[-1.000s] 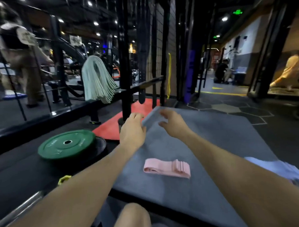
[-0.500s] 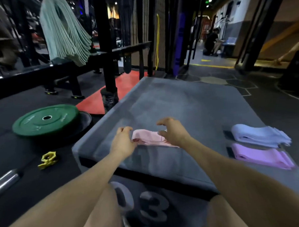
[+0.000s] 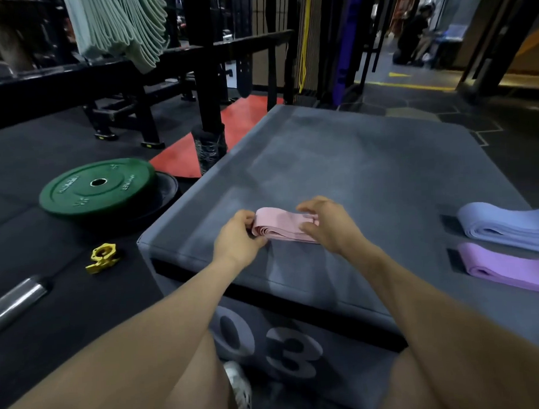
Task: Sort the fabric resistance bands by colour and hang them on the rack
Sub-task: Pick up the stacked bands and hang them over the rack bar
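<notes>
Right end of the pink bands [image 3: 283, 224] is hidden under the right hand [image 3: 331, 224]; its fingertips can't be seen, though it looks curled over that end, probably gripping. Blue bands [image 3: 507, 226] and purple bands [image 3: 512, 268] are cut off at the frame's right edge, well right of the right fingers. Green bands [image 3: 121, 25] hanging on the rack [image 3: 206, 52] are cropped at top, far beyond the left fingers. Pink bands: flat stacked loops, folded end showing layers, lying on the grey box [image 3: 353, 169] between both hands. Left hand [image 3: 237, 241] pinches the folded end, fingers [image 3: 249, 219] curled onto it.
</notes>
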`<action>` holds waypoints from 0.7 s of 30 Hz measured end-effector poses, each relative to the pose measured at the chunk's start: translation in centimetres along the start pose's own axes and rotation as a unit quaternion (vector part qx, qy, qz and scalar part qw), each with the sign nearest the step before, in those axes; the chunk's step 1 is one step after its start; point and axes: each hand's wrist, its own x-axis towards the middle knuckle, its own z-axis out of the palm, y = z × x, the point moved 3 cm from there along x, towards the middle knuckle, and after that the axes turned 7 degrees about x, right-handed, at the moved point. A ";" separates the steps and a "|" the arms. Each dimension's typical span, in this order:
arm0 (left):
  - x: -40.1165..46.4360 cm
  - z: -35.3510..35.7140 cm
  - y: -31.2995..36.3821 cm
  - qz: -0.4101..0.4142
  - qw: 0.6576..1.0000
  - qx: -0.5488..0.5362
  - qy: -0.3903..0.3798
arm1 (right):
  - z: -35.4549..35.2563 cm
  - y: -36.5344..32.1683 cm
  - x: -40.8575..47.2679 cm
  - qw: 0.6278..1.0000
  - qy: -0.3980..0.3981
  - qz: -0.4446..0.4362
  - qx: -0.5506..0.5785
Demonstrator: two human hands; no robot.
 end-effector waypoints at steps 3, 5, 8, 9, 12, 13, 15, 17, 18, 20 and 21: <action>0.1 0.2 0.5 -0.008 0.998 -0.053 0.010 | 0.0 0.1 -0.3 1.000 -0.006 -0.002 -0.002; 0.2 0.5 0.8 -0.007 0.997 -0.076 0.015 | 0.1 0.1 -0.4 1.000 -0.009 -0.002 0.000; 0.4 0.8 1.2 0.001 0.996 -0.086 0.023 | 0.0 0.2 -0.5 1.000 -0.006 -0.003 0.007; 0.4 0.9 1.2 0.002 0.996 -0.086 0.028 | 0.0 0.1 -0.5 1.000 -0.005 -0.005 0.010; 0.6 1.1 1.4 0.002 0.995 -0.089 0.038 | -0.2 0.0 -0.5 1.000 0.003 -0.016 0.002; 0.6 1.2 1.4 0.004 0.995 -0.091 0.039 | -0.3 -0.2 -0.4 1.000 0.006 -0.022 -0.005; 0.8 1.4 1.5 0.007 0.995 -0.087 0.042 | 0.0 -0.6 -0.2 0.999 0.006 -0.039 -0.014; 0.9 1.5 1.5 0.011 0.996 -0.078 0.041 | 0.4 -1.1 -0.2 0.998 -0.002 -0.055 -0.023; 0.9 1.5 1.4 0.012 0.996 -0.079 0.039 | 0.6 -1.4 -0.2 0.998 -0.004 -0.064 -0.026; 0.9 1.5 1.4 0.013 0.996 -0.084 0.038 | 0.9 -1.9 -0.1 0.997 -0.002 -0.077 -0.031; 0.8 1.4 1.4 0.016 0.996 -0.082 0.039 | 1.0 -2.1 -0.1 0.996 0.001 -0.081 -0.038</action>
